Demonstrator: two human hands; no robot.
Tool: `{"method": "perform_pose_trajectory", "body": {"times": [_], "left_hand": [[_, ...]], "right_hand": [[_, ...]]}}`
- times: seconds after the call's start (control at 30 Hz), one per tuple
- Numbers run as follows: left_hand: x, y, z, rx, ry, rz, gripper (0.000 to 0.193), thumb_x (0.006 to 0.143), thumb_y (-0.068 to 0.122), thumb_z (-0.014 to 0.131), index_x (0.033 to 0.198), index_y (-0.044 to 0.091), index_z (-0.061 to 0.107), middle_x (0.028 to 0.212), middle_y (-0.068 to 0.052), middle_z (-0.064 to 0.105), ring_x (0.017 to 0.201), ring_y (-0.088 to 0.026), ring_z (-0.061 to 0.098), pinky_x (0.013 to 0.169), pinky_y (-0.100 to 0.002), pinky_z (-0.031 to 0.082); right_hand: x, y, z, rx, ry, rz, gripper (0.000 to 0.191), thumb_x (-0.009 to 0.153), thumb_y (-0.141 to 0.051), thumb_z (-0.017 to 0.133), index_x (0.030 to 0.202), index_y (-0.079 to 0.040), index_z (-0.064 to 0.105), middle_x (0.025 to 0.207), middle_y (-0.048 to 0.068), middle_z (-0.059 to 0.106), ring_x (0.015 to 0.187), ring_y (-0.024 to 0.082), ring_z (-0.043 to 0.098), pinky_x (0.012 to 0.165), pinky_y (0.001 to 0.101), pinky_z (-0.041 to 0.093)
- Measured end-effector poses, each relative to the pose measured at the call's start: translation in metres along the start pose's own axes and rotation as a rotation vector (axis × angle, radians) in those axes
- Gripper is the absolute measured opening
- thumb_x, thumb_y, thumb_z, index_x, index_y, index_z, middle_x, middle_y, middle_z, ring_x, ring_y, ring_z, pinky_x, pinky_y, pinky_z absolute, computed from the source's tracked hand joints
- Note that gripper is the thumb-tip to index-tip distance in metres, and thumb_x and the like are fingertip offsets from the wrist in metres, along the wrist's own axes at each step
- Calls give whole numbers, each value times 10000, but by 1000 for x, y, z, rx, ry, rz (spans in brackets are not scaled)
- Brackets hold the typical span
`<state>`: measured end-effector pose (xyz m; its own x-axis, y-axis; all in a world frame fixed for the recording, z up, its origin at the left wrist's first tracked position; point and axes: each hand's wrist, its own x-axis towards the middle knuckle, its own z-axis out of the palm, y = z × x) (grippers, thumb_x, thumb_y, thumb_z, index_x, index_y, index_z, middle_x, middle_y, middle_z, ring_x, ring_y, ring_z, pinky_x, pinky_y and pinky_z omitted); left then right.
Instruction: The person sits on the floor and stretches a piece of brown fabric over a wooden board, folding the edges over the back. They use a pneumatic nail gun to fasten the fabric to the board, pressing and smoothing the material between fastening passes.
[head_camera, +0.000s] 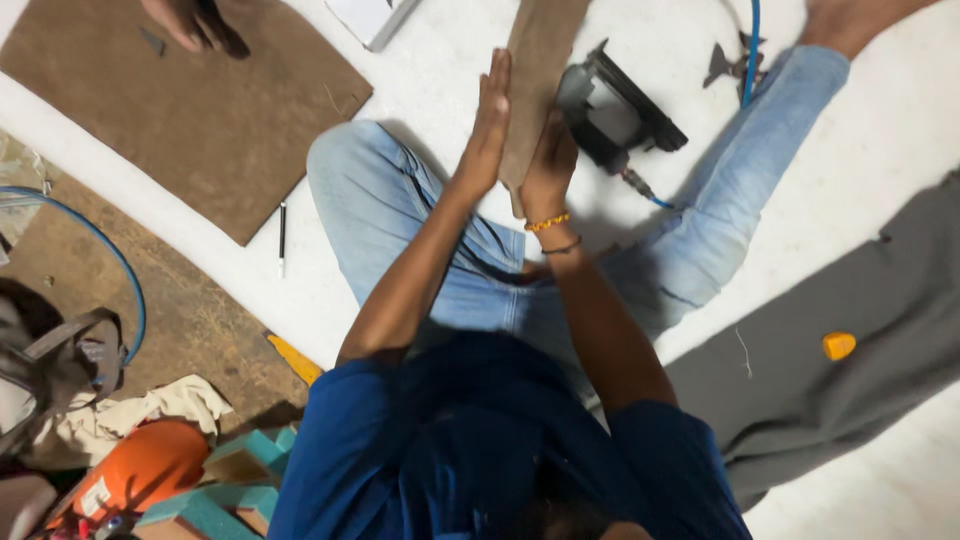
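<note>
I sit on the floor in blue jeans and hold a long brown strip of board (540, 60) upright over my knees. My right hand (548, 165) grips the strip's lower end, a yellow band and a dark band on its wrist. My left hand (488, 125) is flat with straight fingers, its palm pressed against the strip's left face. A black air-powered nail gun (618, 112) lies on the floor just right of the strip, close to my right hand.
A blue hose (752, 40) runs off the gun. A large brown sheet (180, 110) lies at top left, another person's foot (190, 20) on it. A pen (282, 238), grey cloth (860, 300) with a small orange piece (838, 345), and teal blocks (230, 490) lie around.
</note>
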<state>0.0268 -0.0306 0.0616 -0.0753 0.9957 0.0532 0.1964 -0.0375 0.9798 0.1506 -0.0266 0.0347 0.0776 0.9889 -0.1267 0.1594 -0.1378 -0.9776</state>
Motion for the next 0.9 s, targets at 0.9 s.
{"method": "perform_pose_trajectory", "body": {"times": [0.9], "left_hand": [[0, 68, -25, 612, -370, -96, 476, 1060, 371, 493, 1486, 166, 430, 1698, -245, 110, 1592, -453, 41, 1289, -493, 119]], "right_hand": [[-10, 29, 8, 456, -195, -54, 310, 1124, -206, 459, 1247, 32, 615, 1165, 74, 672, 1075, 162, 641, 966, 322, 533]]}}
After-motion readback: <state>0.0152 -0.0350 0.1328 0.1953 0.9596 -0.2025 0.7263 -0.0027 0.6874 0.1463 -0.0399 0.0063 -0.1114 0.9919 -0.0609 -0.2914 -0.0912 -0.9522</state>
